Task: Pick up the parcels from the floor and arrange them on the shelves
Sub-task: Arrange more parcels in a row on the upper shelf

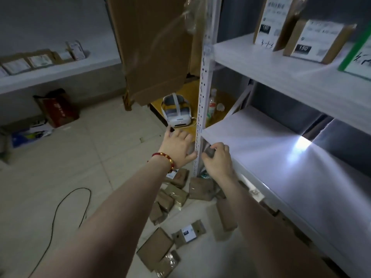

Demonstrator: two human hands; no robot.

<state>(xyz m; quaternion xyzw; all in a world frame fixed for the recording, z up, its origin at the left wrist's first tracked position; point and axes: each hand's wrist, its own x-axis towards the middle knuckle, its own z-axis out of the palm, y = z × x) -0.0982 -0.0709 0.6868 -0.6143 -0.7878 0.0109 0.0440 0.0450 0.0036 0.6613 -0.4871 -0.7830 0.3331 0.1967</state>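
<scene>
Your right grip (216, 160) pinches a small parcel (209, 152) at the corner of the bare white shelf (261, 141), likely to set it there, while your left grip (177, 145), spread wide beside the upright (199, 135), seemingly steadies you above the floor parcels (200, 188).

handwritten 3-1-3 on the left upper-shelf box (268, 27); rest blurred.

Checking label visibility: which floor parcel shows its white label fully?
The small parcel at lower centre; its white label faces up unobstructed, while the others show brown wrapping or a label partly hidden.
</scene>
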